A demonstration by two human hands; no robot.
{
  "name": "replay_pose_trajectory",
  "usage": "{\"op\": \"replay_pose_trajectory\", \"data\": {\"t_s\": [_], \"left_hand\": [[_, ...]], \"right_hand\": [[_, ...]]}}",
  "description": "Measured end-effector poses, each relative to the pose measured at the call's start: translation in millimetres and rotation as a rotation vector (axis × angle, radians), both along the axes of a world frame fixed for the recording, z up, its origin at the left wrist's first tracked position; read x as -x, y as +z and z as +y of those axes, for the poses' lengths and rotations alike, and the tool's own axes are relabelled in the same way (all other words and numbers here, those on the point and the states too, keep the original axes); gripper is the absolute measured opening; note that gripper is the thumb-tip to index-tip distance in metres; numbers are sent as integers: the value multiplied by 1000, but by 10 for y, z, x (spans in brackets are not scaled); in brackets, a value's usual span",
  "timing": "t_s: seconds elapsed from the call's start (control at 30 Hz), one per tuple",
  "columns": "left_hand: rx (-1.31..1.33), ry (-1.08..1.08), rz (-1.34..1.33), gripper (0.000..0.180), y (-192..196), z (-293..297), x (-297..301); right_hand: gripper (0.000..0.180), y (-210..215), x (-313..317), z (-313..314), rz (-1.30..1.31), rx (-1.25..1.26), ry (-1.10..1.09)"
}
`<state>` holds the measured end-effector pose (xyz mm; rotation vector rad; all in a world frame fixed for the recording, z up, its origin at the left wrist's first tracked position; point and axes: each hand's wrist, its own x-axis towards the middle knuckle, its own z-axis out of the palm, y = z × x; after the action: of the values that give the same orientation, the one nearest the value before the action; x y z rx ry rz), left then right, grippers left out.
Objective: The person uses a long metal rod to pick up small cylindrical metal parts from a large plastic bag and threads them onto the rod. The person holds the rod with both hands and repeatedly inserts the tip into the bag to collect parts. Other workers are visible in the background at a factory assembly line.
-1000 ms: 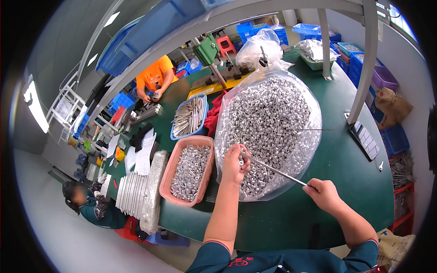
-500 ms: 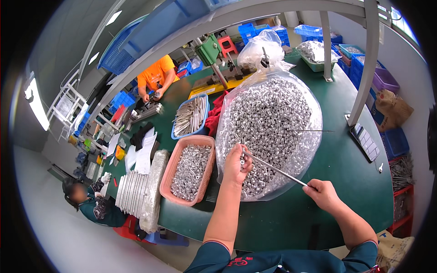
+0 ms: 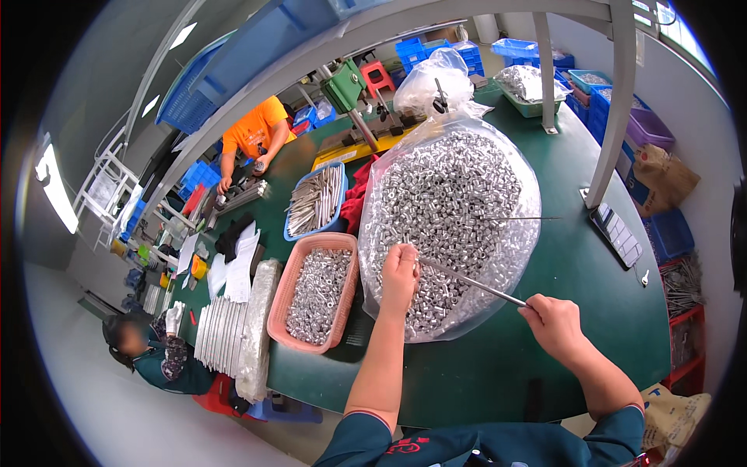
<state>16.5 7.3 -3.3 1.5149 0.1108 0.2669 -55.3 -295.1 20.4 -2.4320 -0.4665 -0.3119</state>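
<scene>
My right hand (image 3: pixel 551 317) grips the near end of a thin metal rod (image 3: pixel 475 285), which slants up to the left. At its far end my left hand (image 3: pixel 400 274) is closed, with the rod's tip against its fingers; the small metal sleeves seen in it earlier are now mostly hidden by the fingers. Both hands are over the near side of a large clear plastic bag (image 3: pixel 531 183), opened wide and filled with short silvery metal sleeves (image 3: pixel 455 183). A second thin rod (image 3: pixel 517 219) lies across the heap, its end sticking out past the bag's right edge.
Left of the bag stand a pink basket (image 3: pixel 274 311) of small metal parts and a blue basket (image 3: pixel 342 187) of metal rods. A phone (image 3: pixel 616 236) lies right, by a shelf post (image 3: pixel 607 117). Two people (image 3: pixel 257 132) work at the left; a green press (image 3: pixel 345 86) stands behind.
My left fingers have closed and turned, covering the small sleeves that showed in them before. The rod stays in my right hand. The whole view has shifted slightly.
</scene>
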Motion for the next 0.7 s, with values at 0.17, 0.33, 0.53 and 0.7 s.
{"op": "replay_pose_trajectory", "data": {"t_s": [0.17, 0.33, 0.53, 0.7], "left_hand": [[455, -61, 158, 22, 165, 56, 53], [556, -88, 141, 23, 180, 105, 60], [520, -66, 172, 22, 199, 104, 65], [261, -11, 118, 19, 180, 85, 68]], "right_hand": [[17, 0, -13, -15, 136, -58, -21], [18, 2, -17, -10, 231, -119, -17], [18, 50, -2, -6, 287, -115, -16], [17, 79, -6, -21, 178, -55, 26]]}}
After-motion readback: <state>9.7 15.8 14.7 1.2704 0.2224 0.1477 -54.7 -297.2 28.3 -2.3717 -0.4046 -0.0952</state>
